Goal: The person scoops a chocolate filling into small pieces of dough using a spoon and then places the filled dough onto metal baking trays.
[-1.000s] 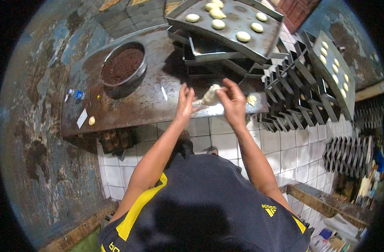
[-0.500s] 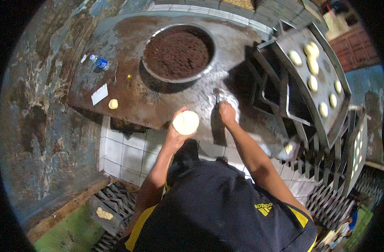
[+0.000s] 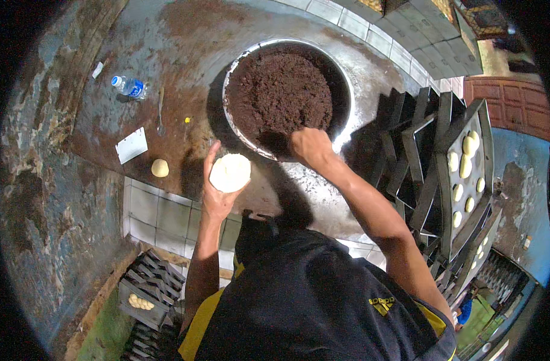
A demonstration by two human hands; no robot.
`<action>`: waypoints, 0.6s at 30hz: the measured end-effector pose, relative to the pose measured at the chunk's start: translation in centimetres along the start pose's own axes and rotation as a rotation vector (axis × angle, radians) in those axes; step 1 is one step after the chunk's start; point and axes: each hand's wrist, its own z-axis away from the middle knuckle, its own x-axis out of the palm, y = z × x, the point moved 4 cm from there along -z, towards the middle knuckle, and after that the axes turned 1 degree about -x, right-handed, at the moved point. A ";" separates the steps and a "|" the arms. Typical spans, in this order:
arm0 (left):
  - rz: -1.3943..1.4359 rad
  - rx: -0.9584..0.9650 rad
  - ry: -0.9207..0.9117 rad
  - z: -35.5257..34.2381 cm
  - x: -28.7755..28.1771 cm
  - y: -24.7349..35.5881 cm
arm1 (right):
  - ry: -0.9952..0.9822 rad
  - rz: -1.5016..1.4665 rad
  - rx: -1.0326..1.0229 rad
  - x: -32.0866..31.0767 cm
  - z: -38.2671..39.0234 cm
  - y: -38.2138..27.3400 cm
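My left hand [image 3: 218,192] cups a round, flattened piece of pale dough [image 3: 230,173] from below, thumb raised at its left edge. This hand is over the table's near edge, left of a wide metal basin [image 3: 229,123] filled with dark brown crumbly filling [image 3: 287,87]. At the basin's near rim my right hand [image 3: 311,147] is closed, knuckles up, against the filling. The small dark tool it grips shows in the earlier frame; now its working end is hidden or lost in the dark filling and shadow. A small dough ball [image 3: 160,168] lies on the table to the left.
On the worn table [image 3: 184,54] lie a plastic bottle [image 3: 129,87], a thin spoon [image 3: 161,111] and a white card [image 3: 132,145]. Stacked metal trays [image 3: 461,150] with dough pieces stand at the right. Another tray [image 3: 144,314] holding dough is at the lower left.
My right hand has moved from the tabletop up to the basin's near rim. The left hand still holds the dough, and the whole view has shifted and tilted.
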 end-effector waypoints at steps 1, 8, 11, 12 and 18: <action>-0.023 -0.029 0.016 -0.4 -0.5 -0.2 | 0.003 0.050 0.001 0.9 -1.6 -0.1; -0.174 -0.041 0.035 -2.5 -2.7 -0.7 | -0.411 -0.806 0.219 0.0 -3.2 2.9; -0.199 -0.010 0.062 -4.2 -0.4 -0.8 | -0.457 -1.414 0.274 -2.1 -0.2 2.6; -0.175 -0.031 0.075 -5.0 0.9 -1.0 | -0.357 -1.428 0.253 -2.3 0.7 2.0; -0.398 0.142 0.001 -7.4 10.8 -1.4 | 0.583 -0.071 -0.052 -1.8 9.1 -3.6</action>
